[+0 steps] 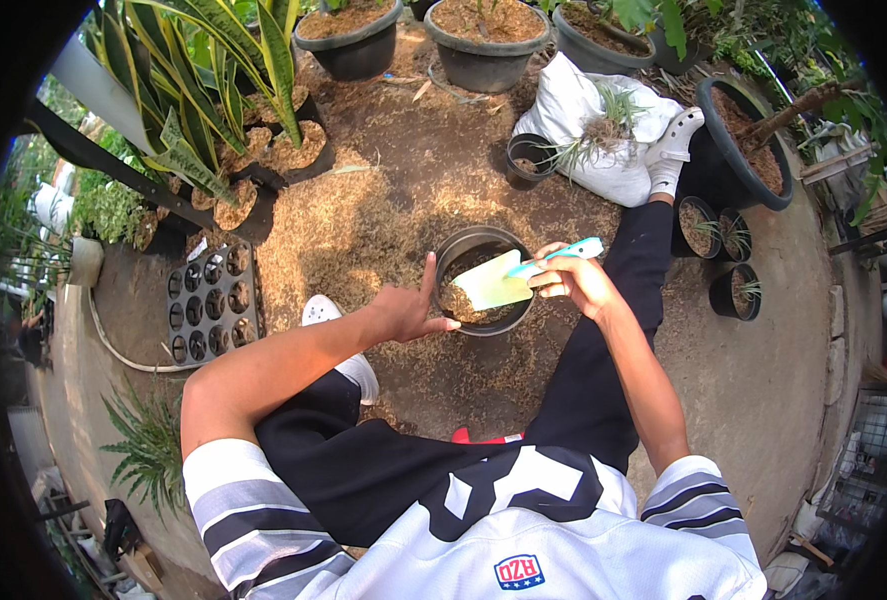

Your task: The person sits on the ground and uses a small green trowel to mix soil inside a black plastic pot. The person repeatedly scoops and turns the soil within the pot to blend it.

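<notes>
A round black plastic pot (462,238) stands on the ground between my legs, with brown loose material inside. My right hand (569,276) grips the turquoise handle of a garden trowel (494,282), whose pale yellow-green blade is tilted down into the pot. At the pot's left rim is my left hand (413,304), index finger and thumb spread against it, the other fingers curled. Whether the blade carries any of the material cannot be told.
A black seedling tray (262,319) and potted snake plants (226,97) are at left. A white sack (574,105) bears an uprooted spider plant (608,124), beside a small black pot (526,176). Several small potted plants (736,300) stand at right; large pots (488,64) line the back.
</notes>
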### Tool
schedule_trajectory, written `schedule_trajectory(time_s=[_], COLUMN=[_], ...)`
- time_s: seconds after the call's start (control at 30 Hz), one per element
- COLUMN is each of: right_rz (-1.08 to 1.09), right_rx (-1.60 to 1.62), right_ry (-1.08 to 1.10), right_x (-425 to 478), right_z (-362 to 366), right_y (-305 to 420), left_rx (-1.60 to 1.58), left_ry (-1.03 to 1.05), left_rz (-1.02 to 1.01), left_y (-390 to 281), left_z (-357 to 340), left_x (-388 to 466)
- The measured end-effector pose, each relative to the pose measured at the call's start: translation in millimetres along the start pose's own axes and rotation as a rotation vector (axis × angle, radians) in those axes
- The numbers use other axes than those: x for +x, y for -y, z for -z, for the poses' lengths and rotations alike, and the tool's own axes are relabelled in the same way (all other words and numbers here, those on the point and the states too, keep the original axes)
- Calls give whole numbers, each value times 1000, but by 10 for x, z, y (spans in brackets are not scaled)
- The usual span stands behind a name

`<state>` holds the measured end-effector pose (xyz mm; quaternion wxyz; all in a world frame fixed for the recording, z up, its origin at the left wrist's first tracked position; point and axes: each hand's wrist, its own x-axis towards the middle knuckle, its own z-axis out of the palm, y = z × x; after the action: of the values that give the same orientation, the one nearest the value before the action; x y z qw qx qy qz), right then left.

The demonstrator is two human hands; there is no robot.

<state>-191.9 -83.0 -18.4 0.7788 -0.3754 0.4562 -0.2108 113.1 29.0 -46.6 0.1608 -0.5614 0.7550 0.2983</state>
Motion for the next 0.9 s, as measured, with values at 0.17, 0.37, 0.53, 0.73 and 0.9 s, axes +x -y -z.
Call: schedule_trajectory(time_s=[0.17, 0.37, 0.53, 0.73, 0.9], right_rz=[11, 49, 56, 229, 565], right_rx=[-15, -40, -25, -289, -646], right_ry=[-2, -11, -32, 58, 337], right_x=[13, 43, 26, -90, -315], right_z=[52, 121, 121, 52, -201], right_y=[12, 21, 49, 109, 201], left_rx=[0, 21, -4, 25, 24], left_ry=[10, 24, 35, 3, 32], left_rz=[4, 6, 3, 1, 26], left_y=[-9, -19, -22, -37, -54], left_z=[29, 49, 57, 59, 75], left_x=[1, 12, 19, 26, 3])
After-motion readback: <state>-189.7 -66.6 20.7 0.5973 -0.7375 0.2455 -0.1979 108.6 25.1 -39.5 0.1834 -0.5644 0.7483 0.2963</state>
